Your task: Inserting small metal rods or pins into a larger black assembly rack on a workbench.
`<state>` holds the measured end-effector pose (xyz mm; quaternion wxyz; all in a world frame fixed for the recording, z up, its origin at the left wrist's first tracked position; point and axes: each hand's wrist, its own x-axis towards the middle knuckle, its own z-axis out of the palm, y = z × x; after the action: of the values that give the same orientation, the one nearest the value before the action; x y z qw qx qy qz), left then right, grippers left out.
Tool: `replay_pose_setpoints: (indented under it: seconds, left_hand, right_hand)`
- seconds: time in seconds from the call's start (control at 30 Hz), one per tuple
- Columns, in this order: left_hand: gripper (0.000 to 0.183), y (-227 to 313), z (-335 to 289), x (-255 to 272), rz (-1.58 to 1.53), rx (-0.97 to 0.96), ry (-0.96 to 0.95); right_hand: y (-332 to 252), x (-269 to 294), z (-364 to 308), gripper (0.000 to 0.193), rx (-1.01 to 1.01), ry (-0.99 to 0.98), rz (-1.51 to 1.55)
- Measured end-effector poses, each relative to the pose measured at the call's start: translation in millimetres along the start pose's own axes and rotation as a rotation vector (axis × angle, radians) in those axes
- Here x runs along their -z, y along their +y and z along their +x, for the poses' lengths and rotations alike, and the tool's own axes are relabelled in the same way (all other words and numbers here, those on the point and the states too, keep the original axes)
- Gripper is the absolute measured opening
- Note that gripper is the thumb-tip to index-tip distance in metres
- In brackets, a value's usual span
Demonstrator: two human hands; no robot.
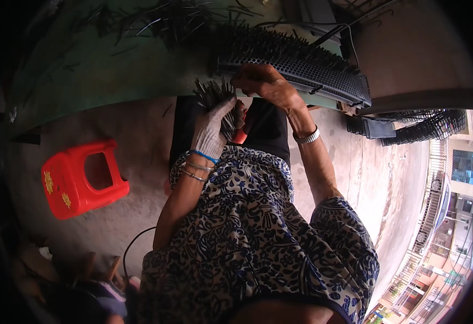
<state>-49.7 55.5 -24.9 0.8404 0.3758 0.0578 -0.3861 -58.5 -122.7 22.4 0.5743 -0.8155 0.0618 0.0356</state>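
My left hand [217, 123], in a pale knit glove, is wrapped round a bundle of thin dark rods [210, 93] in front of the table's near edge. The rod ends fan out above the fist, and some show below it. My bare right hand [269, 86] is beside the bundle, at the near left end of a long black perforated rack [323, 81]. Its fingers are bent together in a pinch; what they hold, if anything, is too small and dark to make out. Many dark rods [279, 44] stand upright in the rack's holes.
The rack lies on a green table [85, 94], with loose dark rods [171, 21] heaped at its far side. A red plastic stool [72, 181] lies on the floor to the left. More black racks [428, 128] stand at the right. A person [93, 297] is partly visible at lower left.
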Motion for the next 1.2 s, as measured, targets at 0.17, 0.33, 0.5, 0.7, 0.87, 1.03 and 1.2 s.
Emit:
replay_pose_setpoints:
  seconds: [0.17, 0.33, 0.5, 0.7, 0.87, 1.03, 1.2]
  left_hand:
    - [0.017, 1.3, 7.2, 7.6, -0.065, 0.065, 0.059]
    - [0.021, 3.2, 10.1, 7.8, -0.165, 0.140, 0.068]
    - [0.020, -1.9, 12.0, 4.7, -0.205, 0.139, 0.022]
    - [0.017, -5.4, 16.5, 12.1, -0.210, 0.120, 0.020]
    - [0.015, -5.1, 12.8, 7.5, -0.169, 0.128, 0.059]
    - [0.015, -4.9, 10.4, 0.6, -0.161, 0.121, 0.043]
    - [0.015, -6.9, 11.3, 6.3, -0.176, 0.119, 0.031]
  right_hand:
    - [6.1, 4.0, -1.2, 0.013, 0.272, 0.113, 0.162]
    - [-1.8, 4.4, 18.9, 0.008, 0.386, 0.702, -0.378]
    - [13.8, 3.9, 38.4, 0.006, 0.520, 0.766, -0.560]
    - [12.2, -5.4, 43.9, 0.009, 0.373, 0.601, -0.739]
    - [10.4, -0.1, 48.1, 0.010, 0.399, 0.586, -0.826]
    - [22.2, -2.8, 50.6, 0.012, 0.467, 0.630, -0.734]
    - [15.1, -9.6, 49.5, 0.012, 0.397, 0.681, -0.761]
